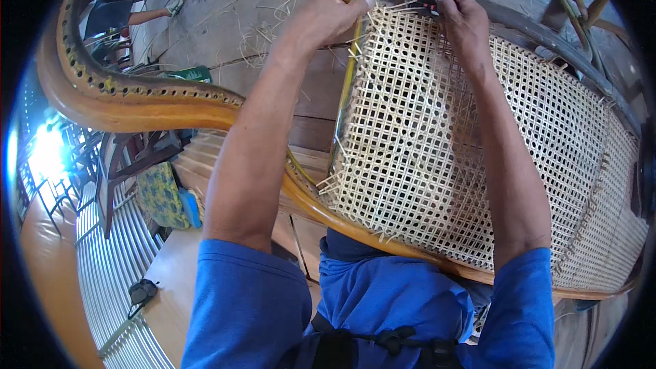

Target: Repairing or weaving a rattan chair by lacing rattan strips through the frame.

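Webbing (403, 123) partly behind right forearm (509, 157).

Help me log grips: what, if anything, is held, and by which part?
Right hand: apparently a small dark object, by its right end. Left hand, near the cane panel: cannot tell.
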The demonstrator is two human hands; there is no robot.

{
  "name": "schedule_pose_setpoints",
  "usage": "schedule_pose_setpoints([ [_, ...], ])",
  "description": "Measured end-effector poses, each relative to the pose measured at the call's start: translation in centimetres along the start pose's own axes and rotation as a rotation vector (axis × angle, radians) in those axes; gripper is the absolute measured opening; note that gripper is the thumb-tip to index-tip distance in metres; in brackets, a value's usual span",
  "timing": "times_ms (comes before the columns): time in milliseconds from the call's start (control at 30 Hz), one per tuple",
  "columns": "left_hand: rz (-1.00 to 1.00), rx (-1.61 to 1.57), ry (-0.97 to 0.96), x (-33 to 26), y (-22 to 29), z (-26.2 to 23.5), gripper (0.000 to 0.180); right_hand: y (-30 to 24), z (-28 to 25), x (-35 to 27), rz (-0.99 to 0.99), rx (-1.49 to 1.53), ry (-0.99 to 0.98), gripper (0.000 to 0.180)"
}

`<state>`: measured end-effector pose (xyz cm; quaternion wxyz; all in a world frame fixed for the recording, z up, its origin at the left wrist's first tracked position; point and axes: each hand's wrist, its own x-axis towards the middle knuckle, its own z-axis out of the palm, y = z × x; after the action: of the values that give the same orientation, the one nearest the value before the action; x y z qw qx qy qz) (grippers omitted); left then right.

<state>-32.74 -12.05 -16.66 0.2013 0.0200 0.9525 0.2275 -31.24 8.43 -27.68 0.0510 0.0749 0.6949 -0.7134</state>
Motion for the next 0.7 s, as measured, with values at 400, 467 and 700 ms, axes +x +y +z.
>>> schedule_pose_setpoints([
  [400,-0.203,-0.185,-0.072,-0.5,-0.3,2.1,0.030,-0.1,0.4,-0.7,-0.033,-0.049,0.064,0.023],
  [467,-0.218,-0.197,-0.106,-0.5,-0.1,1.9,0.030,-0.3,0.3,-0.7,-0.072,-0.132,0.023,0.023],
  [700,-0.089,-0.241,-0.048,-1.3,1.9,0.4,0.023,-3.4,2.5,0.5,0.056,-0.132,-0.335,0.022],
])
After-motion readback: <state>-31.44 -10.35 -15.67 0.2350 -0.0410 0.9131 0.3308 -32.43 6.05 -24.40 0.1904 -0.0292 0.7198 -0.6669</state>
